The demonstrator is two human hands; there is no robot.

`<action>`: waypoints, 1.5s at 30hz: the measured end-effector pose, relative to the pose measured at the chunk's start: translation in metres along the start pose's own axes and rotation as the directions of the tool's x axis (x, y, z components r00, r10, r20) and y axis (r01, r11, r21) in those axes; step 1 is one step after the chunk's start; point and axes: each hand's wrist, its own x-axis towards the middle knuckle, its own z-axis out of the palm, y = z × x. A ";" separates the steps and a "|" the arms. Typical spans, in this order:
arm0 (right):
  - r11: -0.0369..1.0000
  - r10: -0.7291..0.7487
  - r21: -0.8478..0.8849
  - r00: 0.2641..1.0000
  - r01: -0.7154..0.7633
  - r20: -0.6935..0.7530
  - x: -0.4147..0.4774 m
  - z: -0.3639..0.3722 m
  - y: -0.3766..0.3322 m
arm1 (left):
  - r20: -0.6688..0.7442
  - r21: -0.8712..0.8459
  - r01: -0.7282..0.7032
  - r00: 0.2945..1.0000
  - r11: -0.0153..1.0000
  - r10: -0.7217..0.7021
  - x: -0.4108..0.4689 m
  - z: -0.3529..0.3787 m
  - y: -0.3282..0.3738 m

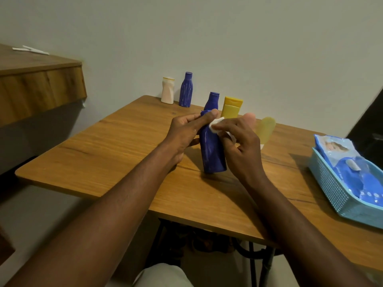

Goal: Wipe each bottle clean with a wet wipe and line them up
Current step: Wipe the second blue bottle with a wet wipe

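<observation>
Five bottles can be counted around a wooden counter, three of them blue. One blue bottle is in the person's hands, nearly upright, with its base down at the middle of the counter. A second blue bottle stands just behind it. A third blue bottle stands at the far edge by the wall, with one white bottle just beside it. One yellow flip-cap bottle stands behind the hands. Near it is one pale yellow object, too blurred to name. The left hand is curled round the upper part of the held bottle, fingertips near its cap. The right hand pinches one white wet wipe against the bottle's shoulder, with its other fingers loosely bent. At the right, one light blue basket holds one pack of wet wipes.
</observation>
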 end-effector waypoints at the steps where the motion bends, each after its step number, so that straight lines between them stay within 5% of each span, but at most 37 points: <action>1: 1.000 -0.021 -0.018 1.000 0.021 0.008 -0.001 -0.001 0.001 | -0.012 -0.014 0.002 1.000 1.000 -0.002 0.000 0.000 0.000; 45: 0.954 -0.033 -0.294 0.996 0.057 0.087 0.000 0.004 -0.008 | -0.008 -0.074 0.111 0.994 0.991 -0.112 0.001 0.000 -0.002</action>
